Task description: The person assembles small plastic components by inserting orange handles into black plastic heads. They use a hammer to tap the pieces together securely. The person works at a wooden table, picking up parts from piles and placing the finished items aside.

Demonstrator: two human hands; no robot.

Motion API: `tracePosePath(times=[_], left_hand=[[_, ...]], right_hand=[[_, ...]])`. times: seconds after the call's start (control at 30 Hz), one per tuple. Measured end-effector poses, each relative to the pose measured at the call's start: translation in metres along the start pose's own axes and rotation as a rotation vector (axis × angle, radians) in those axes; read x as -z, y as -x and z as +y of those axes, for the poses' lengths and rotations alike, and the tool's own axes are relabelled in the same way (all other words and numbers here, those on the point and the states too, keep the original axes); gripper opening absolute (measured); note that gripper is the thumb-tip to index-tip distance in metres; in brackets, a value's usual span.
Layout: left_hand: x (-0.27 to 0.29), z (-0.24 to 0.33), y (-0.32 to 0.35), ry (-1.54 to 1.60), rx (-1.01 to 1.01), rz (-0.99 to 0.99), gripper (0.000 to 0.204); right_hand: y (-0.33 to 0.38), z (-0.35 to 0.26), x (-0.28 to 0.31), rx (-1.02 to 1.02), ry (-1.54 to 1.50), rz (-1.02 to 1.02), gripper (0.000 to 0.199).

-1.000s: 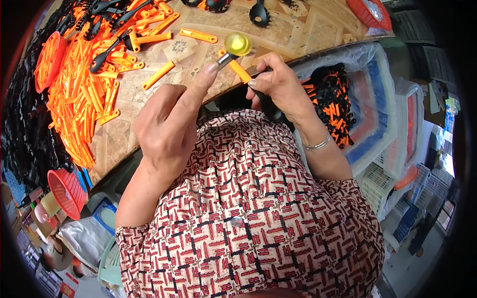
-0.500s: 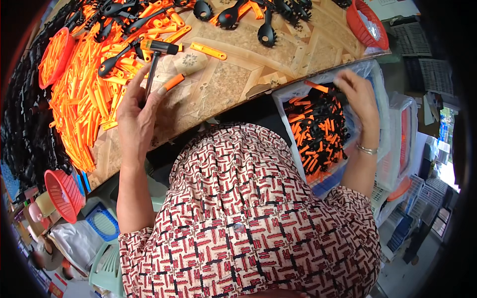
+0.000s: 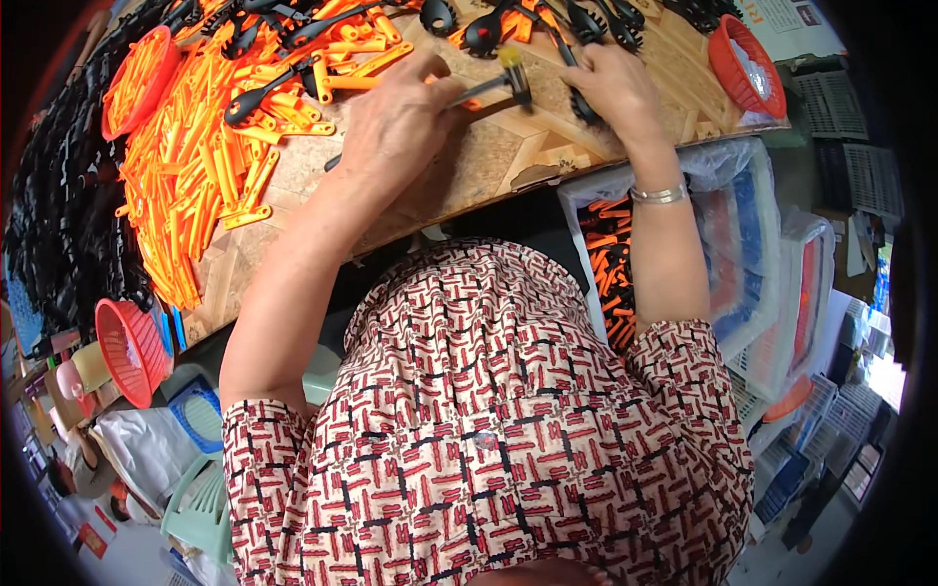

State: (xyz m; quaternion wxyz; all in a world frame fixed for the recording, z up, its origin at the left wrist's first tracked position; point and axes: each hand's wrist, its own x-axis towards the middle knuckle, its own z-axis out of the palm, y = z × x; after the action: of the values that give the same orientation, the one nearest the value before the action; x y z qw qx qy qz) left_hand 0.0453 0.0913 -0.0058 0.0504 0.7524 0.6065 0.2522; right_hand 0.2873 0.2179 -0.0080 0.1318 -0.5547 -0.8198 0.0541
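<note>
fingers of left hand (image 3: 396,122) now gripping small hammer (image 3: 489,88), right hand (image 3: 611,83) back fr bin (image 3: 743,254) onto table (image 3: 489,166)

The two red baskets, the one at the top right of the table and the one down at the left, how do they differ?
The top-right red basket sits on the wooden table and holds pale contents; the lower-left red basket sits below the table edge, tilted, showing nothing inside. Both are red plastic mesh.

A worn wooden table (image 3: 489,166) bears orange plastic strips (image 3: 195,186) and black utensils (image 3: 264,98).
</note>
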Motion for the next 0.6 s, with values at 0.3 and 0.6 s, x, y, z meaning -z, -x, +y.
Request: tracePosePath(times=[0.3,0.6], left_hand=[[-0.008,-0.007,-0.004,-0.211,0.008,-0.056,0.020],[0.017,-0.019,-0.004,0.847,0.477,-0.186,0.032]], right_hand=[[0.075,0.008,0.021,-0.309,-1.062,-0.489,0.010],[0.125,-0.034,0.007,-0.398,-1.257,-0.668,0.014]])
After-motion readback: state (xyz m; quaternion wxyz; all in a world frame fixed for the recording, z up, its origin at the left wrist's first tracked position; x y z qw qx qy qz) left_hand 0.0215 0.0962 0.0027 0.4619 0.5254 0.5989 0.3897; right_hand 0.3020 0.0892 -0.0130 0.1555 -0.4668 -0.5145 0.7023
